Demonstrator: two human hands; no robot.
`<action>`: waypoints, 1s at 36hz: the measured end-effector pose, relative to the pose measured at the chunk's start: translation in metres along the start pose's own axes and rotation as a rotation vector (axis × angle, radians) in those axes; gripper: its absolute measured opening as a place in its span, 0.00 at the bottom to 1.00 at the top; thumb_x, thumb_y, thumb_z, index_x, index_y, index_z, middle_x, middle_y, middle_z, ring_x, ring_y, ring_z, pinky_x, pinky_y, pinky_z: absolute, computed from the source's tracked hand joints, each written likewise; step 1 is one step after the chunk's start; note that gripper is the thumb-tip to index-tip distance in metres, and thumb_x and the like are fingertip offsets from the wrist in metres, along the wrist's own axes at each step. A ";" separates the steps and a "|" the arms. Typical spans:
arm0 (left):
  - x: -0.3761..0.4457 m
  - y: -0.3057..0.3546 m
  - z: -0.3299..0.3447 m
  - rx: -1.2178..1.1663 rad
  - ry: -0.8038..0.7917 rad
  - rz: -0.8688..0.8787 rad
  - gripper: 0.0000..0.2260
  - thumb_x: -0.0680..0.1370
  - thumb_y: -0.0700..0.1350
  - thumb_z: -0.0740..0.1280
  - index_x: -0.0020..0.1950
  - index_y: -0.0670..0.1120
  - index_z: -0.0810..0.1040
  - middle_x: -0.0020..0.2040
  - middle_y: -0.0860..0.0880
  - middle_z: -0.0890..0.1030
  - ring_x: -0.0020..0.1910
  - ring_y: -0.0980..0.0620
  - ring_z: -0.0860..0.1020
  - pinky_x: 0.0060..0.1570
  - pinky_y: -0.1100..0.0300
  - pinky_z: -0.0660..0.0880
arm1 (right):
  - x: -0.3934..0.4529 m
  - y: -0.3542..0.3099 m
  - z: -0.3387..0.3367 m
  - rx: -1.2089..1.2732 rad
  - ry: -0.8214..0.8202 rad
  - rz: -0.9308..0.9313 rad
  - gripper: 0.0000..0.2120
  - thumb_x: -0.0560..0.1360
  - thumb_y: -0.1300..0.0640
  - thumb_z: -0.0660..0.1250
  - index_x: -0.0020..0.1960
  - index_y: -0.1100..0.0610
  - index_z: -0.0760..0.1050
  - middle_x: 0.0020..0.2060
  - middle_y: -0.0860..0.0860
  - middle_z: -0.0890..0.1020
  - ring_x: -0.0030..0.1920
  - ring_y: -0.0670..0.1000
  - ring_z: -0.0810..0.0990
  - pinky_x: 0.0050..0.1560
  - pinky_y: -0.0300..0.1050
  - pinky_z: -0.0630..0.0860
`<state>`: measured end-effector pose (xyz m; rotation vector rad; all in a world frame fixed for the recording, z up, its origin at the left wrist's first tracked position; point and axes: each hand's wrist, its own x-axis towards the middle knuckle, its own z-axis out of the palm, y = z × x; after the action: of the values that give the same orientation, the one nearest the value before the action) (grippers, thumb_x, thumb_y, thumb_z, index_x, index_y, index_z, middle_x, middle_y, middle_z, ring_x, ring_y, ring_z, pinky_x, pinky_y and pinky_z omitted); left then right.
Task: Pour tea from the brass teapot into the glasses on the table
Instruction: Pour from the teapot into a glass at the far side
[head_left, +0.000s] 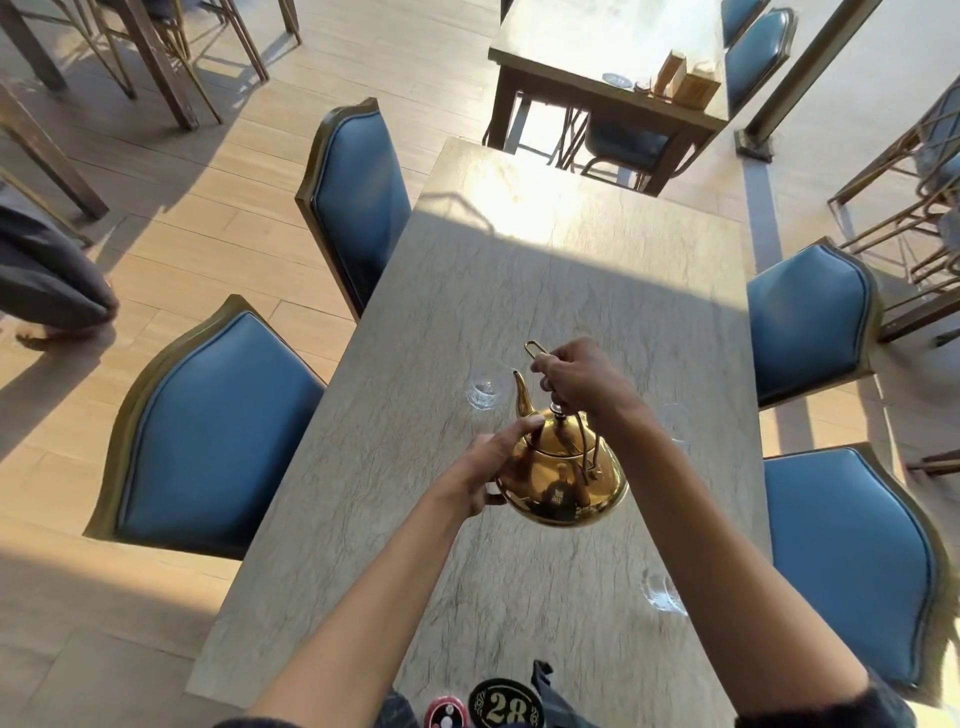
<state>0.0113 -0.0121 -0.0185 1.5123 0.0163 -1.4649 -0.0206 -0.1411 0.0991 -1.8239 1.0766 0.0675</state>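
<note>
A shiny brass teapot (563, 480) hangs above the middle of the grey stone table (519, 291). My right hand (582, 376) grips the top of its wire handle. My left hand (496, 465) presses against the pot's left side, thumb on the lid rim. The spout points away from me, its tip beside a clear glass (485, 392) on the table's left side. A second glass (675, 421) stands at the right, partly hidden by my right forearm. A third glass (662, 592) stands nearer me on the right. No stream of tea is visible.
Blue padded chairs flank the table: two on the left (218, 431) (363, 202), two on the right (810, 322) (852, 561). A black round "28" sign (506, 706) sits at the near edge. Another table (608, 62) with wooden boxes stands beyond. A person's leg (47, 280) is at far left.
</note>
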 end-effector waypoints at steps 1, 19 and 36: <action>0.000 0.000 0.000 0.000 0.000 0.001 0.28 0.77 0.68 0.72 0.64 0.46 0.85 0.53 0.46 0.88 0.54 0.46 0.84 0.53 0.51 0.79 | 0.001 0.000 0.000 -0.001 0.000 0.001 0.13 0.82 0.59 0.62 0.53 0.67 0.81 0.32 0.54 0.76 0.28 0.49 0.72 0.27 0.42 0.67; 0.004 -0.005 -0.002 0.003 -0.006 0.006 0.28 0.76 0.69 0.73 0.63 0.48 0.85 0.56 0.44 0.88 0.59 0.44 0.84 0.64 0.44 0.79 | 0.001 0.003 0.003 -0.022 -0.006 0.003 0.13 0.82 0.58 0.62 0.53 0.66 0.81 0.33 0.54 0.77 0.31 0.49 0.74 0.31 0.44 0.69; 0.003 -0.002 -0.008 0.010 -0.008 0.004 0.19 0.78 0.66 0.72 0.56 0.51 0.84 0.52 0.47 0.87 0.53 0.48 0.83 0.59 0.48 0.79 | 0.009 0.011 0.011 -0.018 0.022 -0.001 0.14 0.81 0.56 0.63 0.51 0.66 0.81 0.33 0.55 0.78 0.31 0.52 0.75 0.36 0.50 0.71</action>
<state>0.0172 -0.0079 -0.0240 1.5139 0.0014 -1.4694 -0.0182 -0.1399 0.0817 -1.8454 1.0937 0.0570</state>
